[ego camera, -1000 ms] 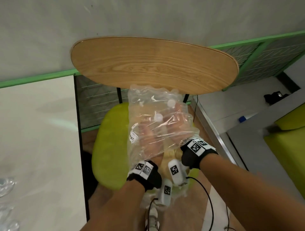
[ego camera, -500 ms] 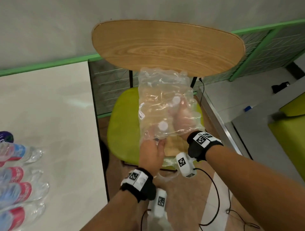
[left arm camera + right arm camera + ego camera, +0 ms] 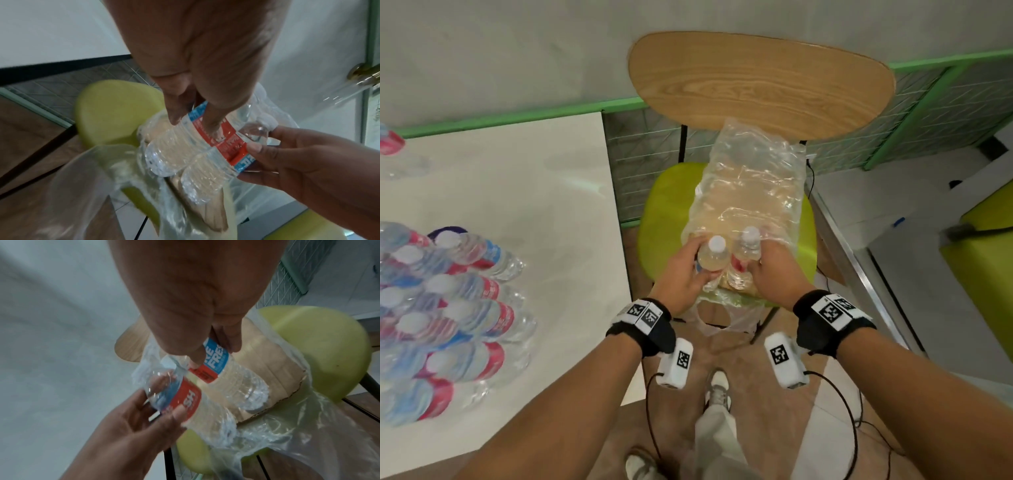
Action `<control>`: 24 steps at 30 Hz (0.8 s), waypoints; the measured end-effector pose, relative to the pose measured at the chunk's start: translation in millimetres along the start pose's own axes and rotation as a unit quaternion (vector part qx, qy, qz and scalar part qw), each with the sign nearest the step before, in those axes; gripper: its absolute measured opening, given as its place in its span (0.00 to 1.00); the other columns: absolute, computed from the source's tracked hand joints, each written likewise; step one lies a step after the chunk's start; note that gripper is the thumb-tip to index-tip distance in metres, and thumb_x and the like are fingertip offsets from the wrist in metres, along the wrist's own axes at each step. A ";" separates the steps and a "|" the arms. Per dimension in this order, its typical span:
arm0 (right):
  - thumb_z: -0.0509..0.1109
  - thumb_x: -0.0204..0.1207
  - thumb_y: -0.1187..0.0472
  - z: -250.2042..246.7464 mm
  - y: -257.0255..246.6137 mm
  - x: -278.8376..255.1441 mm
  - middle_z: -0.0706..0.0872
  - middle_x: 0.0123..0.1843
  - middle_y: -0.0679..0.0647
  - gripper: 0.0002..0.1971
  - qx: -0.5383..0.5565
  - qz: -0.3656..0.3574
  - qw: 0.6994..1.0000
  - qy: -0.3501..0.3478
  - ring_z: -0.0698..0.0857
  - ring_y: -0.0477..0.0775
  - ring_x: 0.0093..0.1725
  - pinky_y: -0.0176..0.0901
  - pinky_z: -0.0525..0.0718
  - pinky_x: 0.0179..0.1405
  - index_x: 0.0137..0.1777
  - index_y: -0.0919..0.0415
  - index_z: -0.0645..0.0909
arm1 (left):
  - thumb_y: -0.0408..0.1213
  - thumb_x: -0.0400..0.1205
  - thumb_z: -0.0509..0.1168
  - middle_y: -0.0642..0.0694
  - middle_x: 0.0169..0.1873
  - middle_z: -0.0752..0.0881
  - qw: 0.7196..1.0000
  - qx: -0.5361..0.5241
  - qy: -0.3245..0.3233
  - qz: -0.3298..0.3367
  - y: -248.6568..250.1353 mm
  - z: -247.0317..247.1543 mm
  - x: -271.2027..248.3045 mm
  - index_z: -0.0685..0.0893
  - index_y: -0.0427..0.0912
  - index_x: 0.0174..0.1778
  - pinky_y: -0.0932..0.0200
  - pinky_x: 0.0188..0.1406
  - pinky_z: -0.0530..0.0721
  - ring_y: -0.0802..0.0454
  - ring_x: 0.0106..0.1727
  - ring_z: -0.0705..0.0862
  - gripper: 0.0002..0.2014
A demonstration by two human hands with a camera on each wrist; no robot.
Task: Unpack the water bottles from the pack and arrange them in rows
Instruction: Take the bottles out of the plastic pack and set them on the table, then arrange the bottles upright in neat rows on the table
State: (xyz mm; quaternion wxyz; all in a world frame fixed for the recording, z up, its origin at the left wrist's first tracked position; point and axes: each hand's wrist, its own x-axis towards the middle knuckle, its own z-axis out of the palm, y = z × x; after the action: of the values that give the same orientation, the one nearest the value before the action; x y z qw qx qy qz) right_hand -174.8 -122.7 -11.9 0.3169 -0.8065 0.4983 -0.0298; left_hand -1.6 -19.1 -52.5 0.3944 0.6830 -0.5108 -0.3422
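Right now each hand grips one water bottle at the near end of the plastic pack (image 3: 748,192), which lies on the green chair seat (image 3: 661,219). Left hand (image 3: 681,274) is curled round the left bottle (image 3: 712,260), fingers & thumb on its red/blue label; white cap up, base on the cardboard tray (image 3: 265,363) inside the wrap. Right hand (image 3: 774,270) is wrapped round the right bottle (image 3: 746,253), thumb on the label, fingers behind. Both bottles stand close together, tilted a bit toward the person, still at the mouth of the torn wrap. Loose plastic film hangs off the seat's front edge. Rest of the pack looks flat & crumpled; can't tell if more bottles are inside.

On the white table (image 3: 524,192) to the left, a group of bottles (image 3: 448,308) w/ red & blue labels stands in rows, caps up; one more bottle (image 3: 388,140) sits well apart at the far left corner. Wooden chair back (image 3: 760,82) rises behind the pack. Both wrists carry black bands w/ marker tags & white camera units.
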 end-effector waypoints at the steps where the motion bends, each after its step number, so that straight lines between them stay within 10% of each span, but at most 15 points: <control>1: 0.68 0.76 0.61 -0.6 -1.2 -4.7 0.86 0.54 0.58 0.13 -0.001 0.008 1.000 -0.010 0.83 0.56 0.50 0.45 0.82 0.51 0.60 0.61 0.79 | 0.40 0.79 0.76 0.56 0.65 0.84 1.000 -0.013 0.003 0.001 0.8 -3.9 -13.3 0.74 0.53 0.72 0.49 0.69 0.82 0.58 0.66 0.83 0.27; 5: 0.68 0.77 0.65 -1.1 -20.6 -30.7 0.84 0.55 0.55 0.23 -0.005 -0.023 0.998 -0.056 0.84 0.59 0.51 0.52 0.83 0.51 0.70 0.56 0.66 | 0.42 0.77 0.78 0.60 0.63 0.85 0.995 -0.054 0.081 -0.016 -1.0 -22.6 -65.6 0.75 0.58 0.71 0.52 0.66 0.84 0.62 0.65 0.84 0.28; 9: 0.69 0.80 0.63 18.0 -57.7 -53.9 0.83 0.45 0.46 0.19 0.014 -0.069 0.993 -0.092 0.82 0.43 0.38 0.35 0.74 0.32 0.67 0.52 0.67 | 0.37 0.77 0.78 0.61 0.63 0.84 0.976 -0.087 0.193 -0.050 -10.6 -58.4 -120.9 0.76 0.56 0.69 0.62 0.62 0.85 0.63 0.64 0.84 0.27; 16: 0.69 0.75 0.62 107.6 -147.5 -67.1 0.86 0.48 0.42 0.18 0.100 -0.154 0.976 -0.119 0.86 0.42 0.47 0.45 0.86 0.49 0.63 0.47 0.73 | 0.36 0.78 0.77 0.55 0.62 0.83 0.923 -0.092 0.350 -0.126 -57.8 -105.7 -209.5 0.75 0.49 0.69 0.52 0.64 0.86 0.63 0.62 0.83 0.26; 22: 0.69 0.78 0.73 173.6 -195.8 -73.2 0.82 0.55 0.45 0.25 0.122 -0.187 0.970 -0.093 0.83 0.32 0.48 0.14 0.74 0.45 0.70 0.52 0.69 | 0.40 0.80 0.75 0.54 0.64 0.82 0.900 -0.075 0.402 -0.153 -92.7 -118.3 -236.6 0.72 0.52 0.72 0.41 0.65 0.84 0.53 0.65 0.82 0.27; 24: 0.70 0.77 0.73 185.5 -203.3 -72.1 0.83 0.58 0.47 0.28 0.126 -0.192 0.971 -0.071 0.84 0.35 0.54 0.19 0.78 0.52 0.70 0.47 0.69 | 0.39 0.81 0.73 0.51 0.67 0.81 0.901 -0.060 0.401 -0.154 -93.6 -122.4 -234.8 0.71 0.50 0.74 0.41 0.67 0.83 0.51 0.67 0.81 0.27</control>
State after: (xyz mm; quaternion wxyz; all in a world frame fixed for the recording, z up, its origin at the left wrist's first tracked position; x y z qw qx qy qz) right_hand 16.0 87.4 -30.6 0.4386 -0.8409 0.3026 -0.0950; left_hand 87.7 246.9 -64.8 0.5483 0.8076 -0.1768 -0.1262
